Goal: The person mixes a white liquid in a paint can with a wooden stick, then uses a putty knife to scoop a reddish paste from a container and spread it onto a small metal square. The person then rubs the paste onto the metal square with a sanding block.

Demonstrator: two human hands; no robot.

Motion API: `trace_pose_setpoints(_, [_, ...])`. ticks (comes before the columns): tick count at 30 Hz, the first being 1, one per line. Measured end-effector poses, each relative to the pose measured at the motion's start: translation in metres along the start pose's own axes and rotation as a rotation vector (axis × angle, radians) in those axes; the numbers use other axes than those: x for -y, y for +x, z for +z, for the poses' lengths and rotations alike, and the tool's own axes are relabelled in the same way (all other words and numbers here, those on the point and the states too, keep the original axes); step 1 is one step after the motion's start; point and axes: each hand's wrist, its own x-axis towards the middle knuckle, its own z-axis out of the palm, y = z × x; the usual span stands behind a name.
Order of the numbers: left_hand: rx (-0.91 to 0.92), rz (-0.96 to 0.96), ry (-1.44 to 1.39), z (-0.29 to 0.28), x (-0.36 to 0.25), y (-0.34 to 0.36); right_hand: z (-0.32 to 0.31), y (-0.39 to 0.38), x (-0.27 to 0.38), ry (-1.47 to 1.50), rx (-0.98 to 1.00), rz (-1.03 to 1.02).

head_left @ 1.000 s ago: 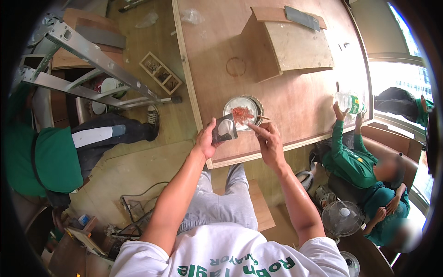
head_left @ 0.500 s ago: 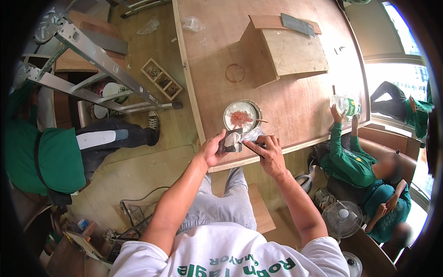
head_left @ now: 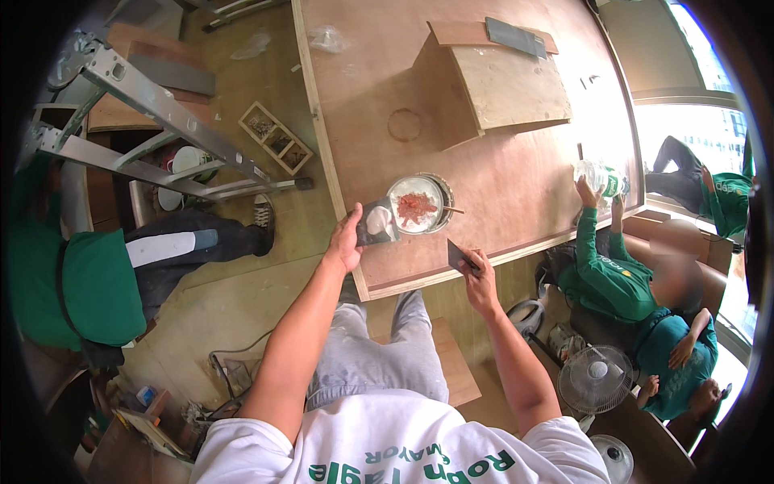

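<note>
Paste (head_left: 379, 221), white, already loaded on dark plate (head_left: 393, 235), gripped in left hand (head_left: 345, 243) beside tub (head_left: 447, 198) on table (head_left: 355, 129). Scraper (head_left: 456, 256) gripped in right hand (head_left: 481, 284), held apart from plate. Red matter (head_left: 416, 208) seen atop white fill (head_left: 405, 190) in tub, seemingly not yet blended in.

Bright daylight is admitted from the right, where glass windows (head_left: 687, 127) are partly washed out. A soft shadow is cast leftward by a pale, boxy plywood stand (head_left: 516, 89) onto the reddish-brown plywood tabletop (head_left: 355, 145). Edges are bowed toward the blackened rim; a seated, green-sleeved person's head (head_left: 677, 282) is blurred.
</note>
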Motion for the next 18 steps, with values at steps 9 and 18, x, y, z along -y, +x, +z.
trace_pose_setpoints(9, [0.030, -0.051, -0.055, 0.008, 0.016, 0.039, -0.006, -0.002, -0.076, 0.099, 0.029, 0.275])
trace_pose_setpoints(18, [-0.050, -0.009, -0.042, 0.007, 0.031, 0.055, -0.041, -0.052, -0.068, 0.165, 0.003, 0.338])
